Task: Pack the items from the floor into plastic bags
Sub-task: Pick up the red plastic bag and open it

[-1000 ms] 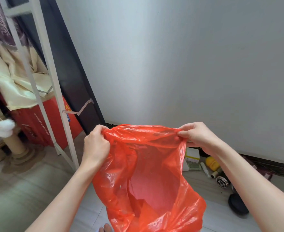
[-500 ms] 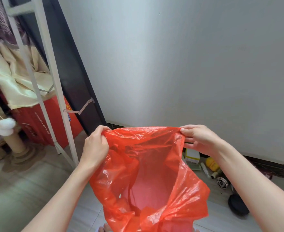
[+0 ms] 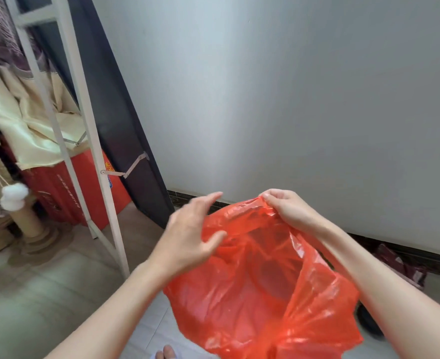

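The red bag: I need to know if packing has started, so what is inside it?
Through the open mouth of the red bag only its own crumpled plastic shows, no items. The bottom folds are hidden. The right hand grips the rim.

The room is bright with soft daylight. The wall (image 3: 317, 99) glows palest at the top left and turns grayer to the right. My left hand (image 3: 187, 237) looks blurry. My red bag (image 3: 265, 294) shines in spots. Straight poles (image 3: 89, 141) bend near the left edge.
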`<state>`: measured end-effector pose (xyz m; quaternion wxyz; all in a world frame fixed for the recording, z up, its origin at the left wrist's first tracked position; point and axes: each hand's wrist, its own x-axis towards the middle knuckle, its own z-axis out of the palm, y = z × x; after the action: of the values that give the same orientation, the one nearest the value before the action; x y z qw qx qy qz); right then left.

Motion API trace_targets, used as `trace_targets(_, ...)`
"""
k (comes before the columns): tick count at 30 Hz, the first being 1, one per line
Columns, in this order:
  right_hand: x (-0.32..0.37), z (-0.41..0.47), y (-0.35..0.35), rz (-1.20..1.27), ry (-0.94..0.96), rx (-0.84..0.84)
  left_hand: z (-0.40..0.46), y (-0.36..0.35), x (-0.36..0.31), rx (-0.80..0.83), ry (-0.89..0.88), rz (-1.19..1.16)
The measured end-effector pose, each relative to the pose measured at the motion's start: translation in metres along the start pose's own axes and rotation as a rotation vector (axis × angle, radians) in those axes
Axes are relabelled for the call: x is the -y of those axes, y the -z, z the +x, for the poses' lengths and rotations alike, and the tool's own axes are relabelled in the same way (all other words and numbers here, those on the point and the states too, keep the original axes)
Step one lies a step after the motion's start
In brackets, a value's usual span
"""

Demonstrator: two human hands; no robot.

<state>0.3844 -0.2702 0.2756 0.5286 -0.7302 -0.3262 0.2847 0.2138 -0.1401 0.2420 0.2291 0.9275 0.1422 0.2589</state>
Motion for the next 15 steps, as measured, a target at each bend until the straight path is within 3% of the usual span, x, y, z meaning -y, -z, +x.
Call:
trace_targets(2, 0.004, -0.003, -0.008, 0.040, 0.056, 0.051, 0.002, -0.013, -0.016, 0.052, -0.113, 0.013)
trace_targets(6, 0.011, -0.005, -0.013, 0.107, 0.072, 0.066, 0.009, -0.021, -0.026, -0.108, -0.116, -0.094)
trace_targets(10, 0.007, -0.006, 0.000, -0.206, 0.154, -0.037, 0.016, -0.012, -0.017, -0.158, 0.113, -0.150)
trace_targets(15, 0.016, -0.014, -0.001, -0.420, 0.317, -0.213, 0.018, -0.004, -0.004, -0.293, 0.343, -0.018)
